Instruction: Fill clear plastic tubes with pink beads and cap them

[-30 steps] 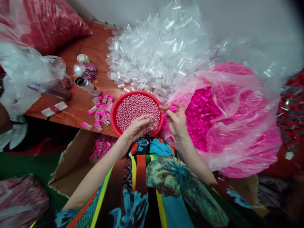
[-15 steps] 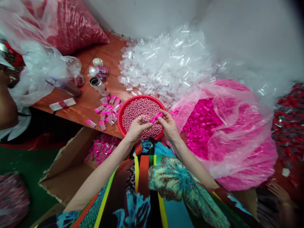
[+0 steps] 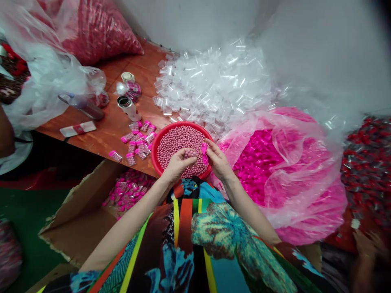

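A red bowl (image 3: 156, 143) full of small pink beads (image 3: 177, 140) sits at the near edge of a brown table. My left hand (image 3: 178, 163) is cupped over the bowl's near side, its fingers closed on a small clear container holding beads. My right hand (image 3: 216, 159) is beside it, pinching a bright pink cap (image 3: 204, 148) held upright next to the left fingertips. Both hands meet above the beads.
A heap of clear plastic containers (image 3: 214, 81) lies behind the bowl. A plastic bag of pink caps (image 3: 275, 171) sits to the right. Several filled capped containers (image 3: 139, 140) lie left of the bowl, more in a cardboard box (image 3: 125, 193) below. Another person's hand (image 3: 368, 244) is at lower right.
My right hand brought the pink cap from the bag side over to my left hand above the bowl and turned it upright. The view shifted slightly.
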A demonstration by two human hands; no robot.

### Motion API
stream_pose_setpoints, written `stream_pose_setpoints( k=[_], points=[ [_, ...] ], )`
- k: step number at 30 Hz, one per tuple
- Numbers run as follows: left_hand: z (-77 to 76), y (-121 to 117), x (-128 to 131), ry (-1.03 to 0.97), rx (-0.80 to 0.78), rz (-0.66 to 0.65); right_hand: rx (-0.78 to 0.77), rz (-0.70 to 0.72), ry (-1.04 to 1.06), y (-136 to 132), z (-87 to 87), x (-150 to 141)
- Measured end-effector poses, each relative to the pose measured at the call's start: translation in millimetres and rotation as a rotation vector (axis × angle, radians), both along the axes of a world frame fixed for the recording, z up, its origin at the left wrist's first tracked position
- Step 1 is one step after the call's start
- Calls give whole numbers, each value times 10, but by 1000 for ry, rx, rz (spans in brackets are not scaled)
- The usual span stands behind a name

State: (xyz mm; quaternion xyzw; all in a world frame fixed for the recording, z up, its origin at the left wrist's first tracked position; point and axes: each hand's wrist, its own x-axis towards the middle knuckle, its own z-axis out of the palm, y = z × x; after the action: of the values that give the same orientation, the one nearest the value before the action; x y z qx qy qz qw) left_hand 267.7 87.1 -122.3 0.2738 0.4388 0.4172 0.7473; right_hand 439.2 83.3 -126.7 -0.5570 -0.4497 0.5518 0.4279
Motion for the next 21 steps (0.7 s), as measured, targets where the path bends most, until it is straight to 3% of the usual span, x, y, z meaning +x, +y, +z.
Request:
stream_pose_setpoints(
  k=[6,14,21],
  points=[
    [-2,3,2,-77,-53,10,-233,-2,286,-43,6,-43],
    [-27,27,-23,-190,-148,7,-179,120,95,-83,23,10],
    [-37,116,-74,-408,-340,-35,-161,-42,41,-53,-188,84]
  ],
)
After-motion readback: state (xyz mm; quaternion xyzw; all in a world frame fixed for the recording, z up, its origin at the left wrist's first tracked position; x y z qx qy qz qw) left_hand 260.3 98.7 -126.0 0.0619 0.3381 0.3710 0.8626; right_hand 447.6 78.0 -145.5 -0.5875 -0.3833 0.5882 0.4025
